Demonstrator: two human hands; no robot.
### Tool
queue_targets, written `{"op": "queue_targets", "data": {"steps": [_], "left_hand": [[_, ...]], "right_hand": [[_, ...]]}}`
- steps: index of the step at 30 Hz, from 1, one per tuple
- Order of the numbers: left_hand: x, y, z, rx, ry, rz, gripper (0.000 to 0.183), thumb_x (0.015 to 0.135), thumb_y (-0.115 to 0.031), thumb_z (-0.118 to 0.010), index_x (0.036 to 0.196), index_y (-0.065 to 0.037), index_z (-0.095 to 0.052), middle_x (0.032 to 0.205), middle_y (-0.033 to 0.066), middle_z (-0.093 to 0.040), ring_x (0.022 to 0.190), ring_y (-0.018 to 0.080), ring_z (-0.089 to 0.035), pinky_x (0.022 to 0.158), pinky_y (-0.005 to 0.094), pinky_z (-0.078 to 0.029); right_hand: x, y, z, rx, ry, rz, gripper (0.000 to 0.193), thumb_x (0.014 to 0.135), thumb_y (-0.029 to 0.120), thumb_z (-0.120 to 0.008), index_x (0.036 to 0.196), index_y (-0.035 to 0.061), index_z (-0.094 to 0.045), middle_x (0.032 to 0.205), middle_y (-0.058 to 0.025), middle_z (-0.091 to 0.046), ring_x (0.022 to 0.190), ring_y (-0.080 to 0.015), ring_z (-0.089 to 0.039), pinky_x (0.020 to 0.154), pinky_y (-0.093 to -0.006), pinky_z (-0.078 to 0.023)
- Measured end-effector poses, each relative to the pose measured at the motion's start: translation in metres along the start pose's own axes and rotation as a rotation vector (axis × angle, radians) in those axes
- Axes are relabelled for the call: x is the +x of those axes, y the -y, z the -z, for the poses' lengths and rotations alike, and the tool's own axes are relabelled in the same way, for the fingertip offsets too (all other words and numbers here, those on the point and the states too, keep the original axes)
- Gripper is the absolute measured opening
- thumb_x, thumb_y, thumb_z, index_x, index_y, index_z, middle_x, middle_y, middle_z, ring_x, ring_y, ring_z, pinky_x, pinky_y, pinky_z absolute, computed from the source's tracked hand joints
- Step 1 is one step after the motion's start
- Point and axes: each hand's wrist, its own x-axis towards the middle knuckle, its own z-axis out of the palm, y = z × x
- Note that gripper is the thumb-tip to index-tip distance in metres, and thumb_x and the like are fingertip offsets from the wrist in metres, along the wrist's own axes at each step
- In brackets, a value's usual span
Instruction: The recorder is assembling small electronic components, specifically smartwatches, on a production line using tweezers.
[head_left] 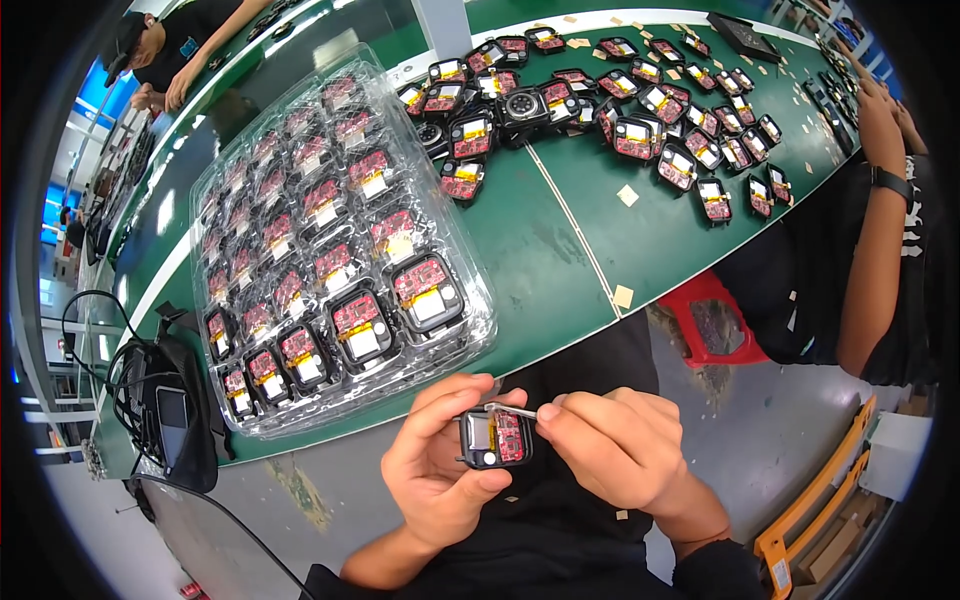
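My left hand [435, 465] grips an open smartwatch case [497, 440] by its edges, over my lap in front of the bench. Inside the black case show a red circuit board, a silver battery block and yellow tape. My right hand [620, 445] pinches a thin metal tool, probably tweezers [515, 410], whose tip reaches the case's upper edge. Past my hands, a clear plastic tray [470, 345] on the bench holds rows of similar open watch cases [428, 290].
More watch cases [640, 135] lie heaped across the green bench [540, 270], with small tan squares [627, 195] scattered about. A black bag with cables [175, 410] sits left of the tray. A co-worker's arm [870, 260] is at right beside a red stool [715, 320]; another person [185, 45] works far left.
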Motion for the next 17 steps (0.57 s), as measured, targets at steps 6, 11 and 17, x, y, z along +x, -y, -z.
{"op": "queue_targets", "data": {"steps": [6, 11, 17], "left_hand": [[0.0022, -0.0017, 0.0015, 0.054, 0.039, 0.009, 0.065, 0.086, -0.011, -0.084, 0.138, 0.01, -0.052, 0.145, 0.0254, -0.045, 0.125, 0.0398, -0.061, 0.107, 0.0526, -0.054], [0.0033, -0.0052, 0.0037, 0.039, 0.067, 0.025, 0.066, 0.087, -0.012, -0.084, 0.139, 0.01, -0.052, 0.148, 0.026, -0.043, 0.122, 0.0423, -0.063, 0.106, 0.0505, -0.055], [0.0052, -0.0061, 0.0076, 0.073, 0.113, 0.05, 0.066, 0.088, -0.012, -0.083, 0.141, 0.011, -0.051, 0.149, 0.0261, -0.042, 0.125, 0.0417, -0.061, 0.105, 0.0501, -0.055]], "right_hand": [[-0.0001, -0.0001, 0.0053, 0.023, 0.011, -0.002, 0.03, 0.07, 0.003, -0.077, 0.1, 0.0001, -0.075, 0.087, -0.0065, -0.07, 0.055, -0.0121, -0.055, 0.047, -0.0229, -0.043], [0.0007, -0.0018, 0.0042, 0.213, -0.009, -0.128, 0.03, 0.069, 0.0, -0.082, 0.098, -0.0008, -0.074, 0.085, -0.0069, -0.071, 0.055, -0.0144, -0.059, 0.049, -0.0254, -0.047], [0.0018, -0.0032, 0.0031, 0.314, 0.009, -0.21, 0.026, 0.071, -0.002, -0.084, 0.094, 0.0013, -0.074, 0.084, -0.0083, -0.072, 0.058, -0.0178, -0.065, 0.052, -0.0262, -0.05]]}}
